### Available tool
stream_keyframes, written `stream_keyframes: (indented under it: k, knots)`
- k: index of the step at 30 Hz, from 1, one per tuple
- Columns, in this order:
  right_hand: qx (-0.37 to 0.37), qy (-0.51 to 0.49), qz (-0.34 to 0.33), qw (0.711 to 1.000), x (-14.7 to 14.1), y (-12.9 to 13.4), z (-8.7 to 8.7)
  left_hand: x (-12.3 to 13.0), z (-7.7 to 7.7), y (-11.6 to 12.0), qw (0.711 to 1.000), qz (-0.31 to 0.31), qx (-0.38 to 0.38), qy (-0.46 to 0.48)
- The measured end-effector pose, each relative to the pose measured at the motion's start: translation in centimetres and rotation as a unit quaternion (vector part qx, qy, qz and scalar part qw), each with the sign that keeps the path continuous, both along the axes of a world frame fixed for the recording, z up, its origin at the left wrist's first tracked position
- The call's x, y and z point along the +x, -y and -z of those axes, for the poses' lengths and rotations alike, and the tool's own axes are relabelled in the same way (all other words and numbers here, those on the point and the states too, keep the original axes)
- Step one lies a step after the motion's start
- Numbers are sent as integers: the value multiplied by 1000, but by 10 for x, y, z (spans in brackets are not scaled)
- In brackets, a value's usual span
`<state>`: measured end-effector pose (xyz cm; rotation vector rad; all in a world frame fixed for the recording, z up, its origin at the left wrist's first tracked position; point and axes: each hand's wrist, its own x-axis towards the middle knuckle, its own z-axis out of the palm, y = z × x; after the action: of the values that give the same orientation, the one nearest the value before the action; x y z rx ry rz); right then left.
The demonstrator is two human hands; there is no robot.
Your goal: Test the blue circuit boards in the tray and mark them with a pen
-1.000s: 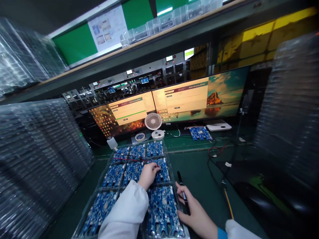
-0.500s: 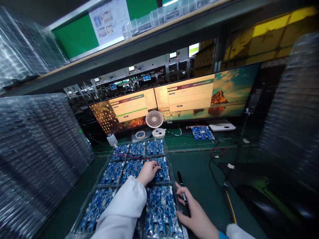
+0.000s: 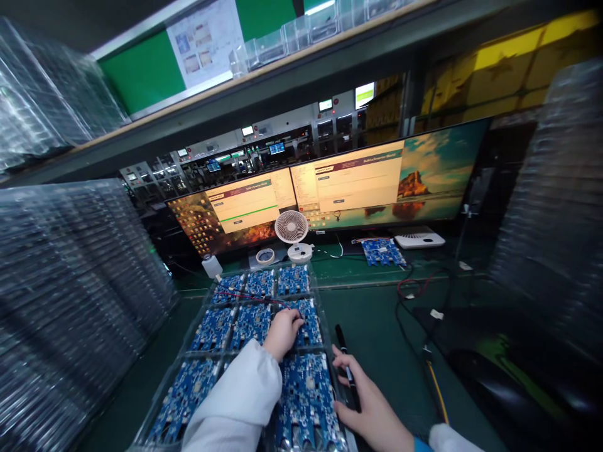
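Observation:
Blue circuit boards fill the compartments of a clear plastic tray [image 3: 188, 339] on the green bench. My left hand [image 3: 284, 331] reaches over the middle row, its fingers pinched at the right-hand board [image 3: 309, 323]; thin red and black wires [image 3: 245, 295] run to these fingertips, and the part between them is too small to make out. Beside the tray's right edge is my right hand [image 3: 365, 395], with a black pen [image 3: 347, 364] held between its fingers. Its thumb rests near the edge of the front right board [image 3: 308, 398].
Stacks of clear trays [image 3: 80, 301] rise at the left and right. Two monitors [image 3: 358, 182], a small white fan [image 3: 291, 227], a tape roll [image 3: 265, 256] and another blue board [image 3: 382, 251] stand behind. Loose cables [image 3: 400, 307] lie at the right.
My left hand has shifted slightly down and towards me, its fingers still pinched over the same board. My right hand and the pen have hardly moved.

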<state>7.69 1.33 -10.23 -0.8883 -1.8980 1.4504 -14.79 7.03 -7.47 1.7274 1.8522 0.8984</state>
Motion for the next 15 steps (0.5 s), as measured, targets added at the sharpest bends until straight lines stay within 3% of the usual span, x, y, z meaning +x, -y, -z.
stream_keyframes:
  k: [5, 8, 12, 15]
  knots:
    - [1, 1, 0, 1000, 1, 0, 0, -10, -6, -7, 984, -60, -31, 163]
    - [-2, 1, -4, 1000, 1, 0, 3, -23, -9, -12, 968, -90, -10, 234]
    - [1, 4, -2, 1000, 1, -1, 6, -41, -9, -19, 961, -143, 49, 230]
    - [3, 3, -5, 1000, 1, -2, 8, -50, -8, -25, 967, -148, 57, 200]
